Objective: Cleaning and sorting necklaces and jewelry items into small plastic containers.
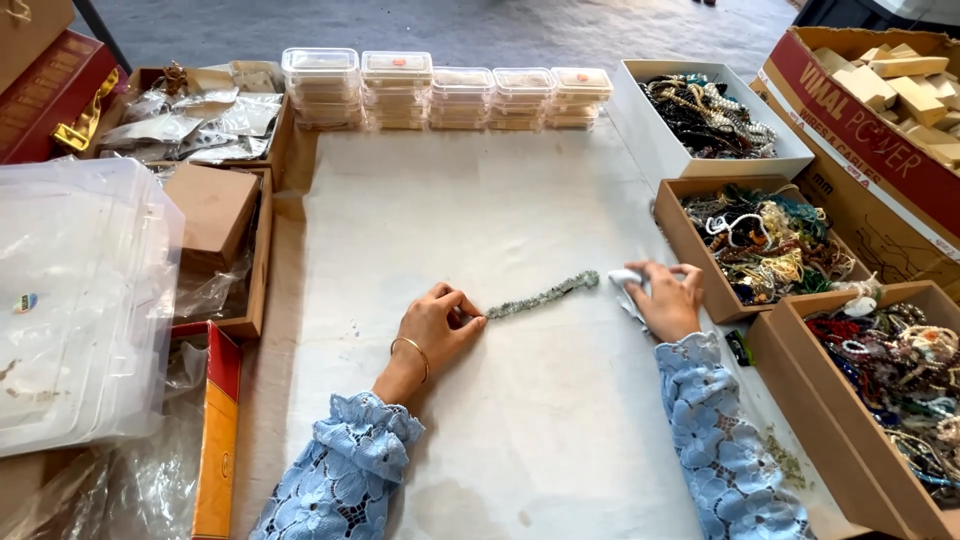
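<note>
Cloth [480,230], pale and bare around a beaded strand [545,293] lying stretched at its middle; stacked clear boxes [445,90] line the edge beyond the strand, open cartons of beads [765,245] the edge to its right. Left hand [435,325], fingers together, pins the strand's near end. Right hand [668,297] curls closed on a small white packet [628,280] at the far end.

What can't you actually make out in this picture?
- Head view: the right hand covers most of the white cloth.
- The left hand hides the near end of the grey beaded strand.
- The beads in the brown box are too small to tell apart.
</note>
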